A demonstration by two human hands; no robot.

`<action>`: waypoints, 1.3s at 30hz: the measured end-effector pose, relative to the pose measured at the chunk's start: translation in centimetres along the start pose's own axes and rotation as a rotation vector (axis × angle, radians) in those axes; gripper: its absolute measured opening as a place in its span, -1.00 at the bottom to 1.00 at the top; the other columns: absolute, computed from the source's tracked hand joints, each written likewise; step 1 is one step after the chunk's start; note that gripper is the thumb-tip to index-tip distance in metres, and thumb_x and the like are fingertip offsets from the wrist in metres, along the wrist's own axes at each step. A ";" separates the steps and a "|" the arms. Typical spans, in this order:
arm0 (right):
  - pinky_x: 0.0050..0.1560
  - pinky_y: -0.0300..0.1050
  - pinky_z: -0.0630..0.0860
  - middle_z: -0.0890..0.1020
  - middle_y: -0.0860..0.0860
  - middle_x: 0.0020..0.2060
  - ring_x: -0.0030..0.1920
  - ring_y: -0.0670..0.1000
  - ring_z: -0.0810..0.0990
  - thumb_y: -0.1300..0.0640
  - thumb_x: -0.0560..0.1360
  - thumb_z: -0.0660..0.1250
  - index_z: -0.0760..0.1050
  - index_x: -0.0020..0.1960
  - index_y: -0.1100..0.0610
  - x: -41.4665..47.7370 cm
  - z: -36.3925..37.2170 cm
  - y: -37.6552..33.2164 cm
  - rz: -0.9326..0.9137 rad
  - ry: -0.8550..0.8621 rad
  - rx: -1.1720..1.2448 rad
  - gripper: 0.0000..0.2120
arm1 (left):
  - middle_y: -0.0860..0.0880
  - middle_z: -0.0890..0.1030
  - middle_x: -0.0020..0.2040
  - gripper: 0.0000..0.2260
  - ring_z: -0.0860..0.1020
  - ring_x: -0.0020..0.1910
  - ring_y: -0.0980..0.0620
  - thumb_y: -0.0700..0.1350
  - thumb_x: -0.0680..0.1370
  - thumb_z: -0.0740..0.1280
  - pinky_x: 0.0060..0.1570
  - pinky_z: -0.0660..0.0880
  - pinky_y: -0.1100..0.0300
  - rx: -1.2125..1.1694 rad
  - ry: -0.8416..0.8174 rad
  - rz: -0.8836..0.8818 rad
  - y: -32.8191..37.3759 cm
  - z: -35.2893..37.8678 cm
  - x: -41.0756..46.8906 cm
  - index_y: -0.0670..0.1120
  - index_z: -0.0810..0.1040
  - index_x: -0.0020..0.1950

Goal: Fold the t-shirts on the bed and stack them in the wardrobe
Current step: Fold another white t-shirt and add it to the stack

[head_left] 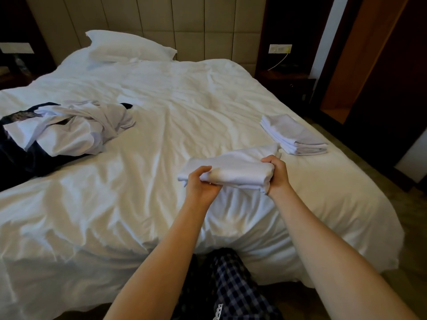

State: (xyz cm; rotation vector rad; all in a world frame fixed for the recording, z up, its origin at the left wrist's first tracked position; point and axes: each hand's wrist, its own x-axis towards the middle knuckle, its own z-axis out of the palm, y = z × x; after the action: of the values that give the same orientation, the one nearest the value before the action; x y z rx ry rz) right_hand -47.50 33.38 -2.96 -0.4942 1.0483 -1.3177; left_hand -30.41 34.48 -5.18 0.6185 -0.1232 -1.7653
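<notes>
Nearest the camera, the person's legs in dark blue checked trousers (pixel 233 287) stand against the foot edge of the bed (pixel 104 215), and two bare forearms reach out over the crumpled white cover.

The left hand (pixel 201 181) grips the left end of a folded white t-shirt (pixel 233 168), with the thumb lying on top and the fingers curled underneath. The right hand (pixel 276 174) has its fingers wrapped round the right end of the same shirt. The shirt is a thick, flat bundle held between the two hands, low over the bed, a little in from the foot edge and right of the middle. Whether its underside touches the cover cannot be told.

Just beyond it, close to the right edge of the bed, lies a stack of folded t-shirts (pixel 293 135), white and neatly squared, apart from the held shirt.

Across the bed, at the left edge, sits a loose heap of unfolded white shirts (pixel 74 128), lying partly on a dark garment (pixel 20 162) that spreads toward that edge.

At the head end, a white pillow (pixel 129 47) lies left of centre against the padded beige headboard (pixel 184 24). Past the far right corner stands a dark bedside table (pixel 286 82), with a wall socket (pixel 280 49) above it and a pale cable hanging down. Further right stands the brown wooden wardrobe (pixel 360 65).
</notes>
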 end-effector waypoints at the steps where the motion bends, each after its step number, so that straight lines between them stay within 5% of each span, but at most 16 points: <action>1: -0.17 -0.03 0.44 0.38 0.04 -0.34 -0.29 0.10 0.45 0.24 0.48 0.14 0.40 -0.11 0.05 0.1 -0.2 -0.5 -0.011 0.018 0.024 -0.88 | -0.07 0.38 -0.32 -0.88 0.37 -0.34 0.04 -0.34 0.51 0.14 -0.23 0.31 0.24 -0.015 -0.012 0.000 -0.2 0.7 0.2 -0.13 0.38 -0.11; 5: -0.34 -0.20 0.45 0.34 0.04 -0.42 -0.42 0.05 0.43 0.24 0.50 0.10 0.27 -0.32 0.11 0.7 -1.2 -2.2 -0.040 0.030 0.096 -0.78 | -0.07 0.35 -0.24 -0.84 0.35 -0.29 0.04 -0.37 0.52 0.13 -0.27 0.29 0.24 0.007 -0.047 0.008 -1.5 3.0 1.4 -0.13 0.40 -0.09; 12: -0.35 -0.22 0.50 0.46 0.07 -0.39 -0.38 0.06 0.51 0.22 0.46 0.14 0.39 -0.26 0.15 3.1 -3.6 -5.7 -0.089 0.037 0.151 -0.86 | -0.09 0.46 -0.21 -0.79 0.47 -0.21 0.02 -0.43 0.54 0.10 -0.18 0.41 0.24 0.139 -0.082 0.010 -3.1 8.1 5.0 -0.19 0.44 -0.12; 23: -0.06 -0.07 0.46 0.54 0.10 -0.18 -0.11 0.11 0.53 0.29 0.43 0.18 0.48 -0.08 0.16 11.2 -8.6 -11.5 -0.275 0.157 0.227 -0.86 | -0.15 0.52 -0.16 -0.82 0.53 -0.14 -0.06 -0.43 0.50 0.14 -0.19 0.54 0.15 0.324 -0.172 -0.091 -5.9 15.4 16.9 -0.24 0.47 -0.02; 27: -0.06 -0.04 0.50 0.56 0.12 -0.07 -0.05 0.14 0.55 0.28 0.40 0.24 0.48 0.10 0.18 15.6 -10.3 -13.5 -0.308 0.255 0.200 -0.72 | -0.16 0.49 -0.18 -0.86 0.51 -0.19 -0.08 -0.41 0.48 0.15 -0.13 0.52 0.14 0.417 -0.158 -0.118 -6.9 18.0 22.8 -0.25 0.47 -0.10; 31: -0.01 -0.03 0.50 0.60 0.12 -0.02 0.00 0.14 0.57 0.15 0.16 0.36 0.49 0.23 0.19 20.5 -11.6 -15.3 -0.323 0.350 0.156 -0.38 | -0.14 0.49 -0.18 -0.86 0.51 -0.20 -0.07 -0.40 0.47 0.16 -0.15 0.51 0.13 0.488 -0.176 -0.138 -7.9 20.7 28.6 -0.26 0.48 -0.08; 33: -0.09 -0.07 0.51 0.59 0.12 -0.05 -0.04 0.12 0.58 0.14 0.16 0.37 0.51 0.14 0.19 22.9 -11.8 -16.7 -0.353 0.342 0.144 -0.46 | -0.13 0.48 -0.17 -0.88 0.50 -0.18 -0.07 -0.39 0.48 0.17 -0.15 0.51 0.13 0.504 -0.206 -0.105 -8.1 22.7 31.3 -0.25 0.47 -0.09; 37: -0.29 -0.15 0.47 0.55 0.07 -0.25 -0.25 0.06 0.56 0.23 0.43 0.27 0.45 -0.09 0.19 27.4 -12.3 -17.6 -0.340 0.341 0.239 -0.94 | -0.13 0.46 -0.16 -0.95 0.47 -0.21 -0.03 -0.32 0.53 0.19 -0.23 0.46 0.17 0.564 -0.230 -0.050 -8.9 24.8 36.1 -0.22 0.43 -0.08; 39: -0.34 -0.16 0.46 0.56 0.08 -0.33 -0.32 0.05 0.55 0.20 0.47 0.27 0.44 -0.18 0.20 28.9 -13.1 -16.0 -0.189 0.374 0.196 -0.92 | -0.15 0.49 -0.06 -0.88 0.48 -0.17 -0.03 -0.25 0.55 0.23 -0.21 0.46 0.17 0.688 -0.176 -0.101 -10.3 23.3 38.0 -0.22 0.41 0.07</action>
State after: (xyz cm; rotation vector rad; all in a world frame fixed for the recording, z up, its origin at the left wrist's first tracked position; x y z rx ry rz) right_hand -69.65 5.77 -6.10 -0.2042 1.1811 -1.7069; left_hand -56.23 -3.17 -2.37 0.9649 -0.8590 -1.8647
